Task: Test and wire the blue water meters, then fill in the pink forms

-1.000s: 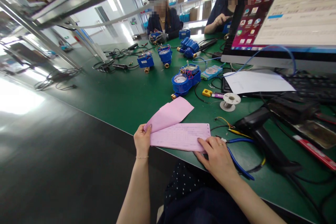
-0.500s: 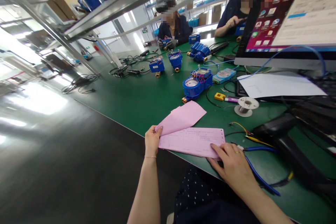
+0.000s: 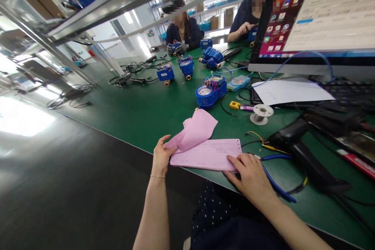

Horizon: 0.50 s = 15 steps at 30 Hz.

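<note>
My left hand (image 3: 161, 158) pinches the left end of a pink paper sheet (image 3: 197, 131), which is folded back and curled, its far end near a blue water meter (image 3: 211, 91). Beneath it lies a stack of pink printed forms (image 3: 205, 157) at the table's front edge, with faint lines and punched holes at its right end. My right hand (image 3: 252, 174) grips the stack's lower right corner, index finger on top and thumb along the near edge. Pliers with blue handles (image 3: 277, 181) lie partly hidden beside my right hand.
On the green table (image 3: 125, 113) stand more blue meters (image 3: 186, 66), a solder wire spool (image 3: 261, 114) and a black barcode scanner (image 3: 307, 160). A monitor (image 3: 307, 19) stands at the right behind a white sheet (image 3: 293, 90). Two co-workers (image 3: 187, 31) sit across the table.
The view has shifted, so everything sits a little further left. The folded-back pink sheet has buckled and curled more, and my left index finger has lifted. My right hand stays on the stack.
</note>
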Available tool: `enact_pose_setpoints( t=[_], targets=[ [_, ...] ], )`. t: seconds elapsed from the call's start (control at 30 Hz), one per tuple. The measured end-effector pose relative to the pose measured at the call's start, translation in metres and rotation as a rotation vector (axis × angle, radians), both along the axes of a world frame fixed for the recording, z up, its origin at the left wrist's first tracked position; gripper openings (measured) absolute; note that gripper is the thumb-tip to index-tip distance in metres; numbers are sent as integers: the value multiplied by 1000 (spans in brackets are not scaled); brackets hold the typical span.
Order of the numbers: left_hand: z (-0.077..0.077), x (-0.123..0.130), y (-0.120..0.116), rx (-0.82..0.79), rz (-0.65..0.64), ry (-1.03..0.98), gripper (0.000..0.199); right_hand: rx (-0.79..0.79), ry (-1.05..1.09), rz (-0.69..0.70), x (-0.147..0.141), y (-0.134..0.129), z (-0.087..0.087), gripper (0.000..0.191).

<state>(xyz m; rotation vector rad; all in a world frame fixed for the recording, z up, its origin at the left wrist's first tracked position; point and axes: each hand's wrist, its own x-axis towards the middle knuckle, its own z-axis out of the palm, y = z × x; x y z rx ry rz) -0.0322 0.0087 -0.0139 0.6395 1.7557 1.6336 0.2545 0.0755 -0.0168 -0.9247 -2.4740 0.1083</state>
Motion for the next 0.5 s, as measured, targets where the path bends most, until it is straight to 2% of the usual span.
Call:
enact_pose_setpoints(
  t=[0.13,0.23,0.3,0.4,0.43,0.5],
  targets=[
    [-3,0,-2,-3,-41,22,77,13,48,39,-9,-1,13,36],
    [-4,1,-2,-20,-58,74,76,64,95,107,-29,-6,25,31],
    [-4,2,-3,-37,-73,114,75,97,57,189,-45,-11,31,37],
    [-4,4,-6,-35,-88,182,74,142,-72,248,-65,-16,31,49],
    [-4,5,-7,-32,-91,212,73,151,-103,234,-69,-18,29,47],
    [-3,7,-10,-39,-106,284,69,151,-123,179,-70,-19,23,31]
  ],
)
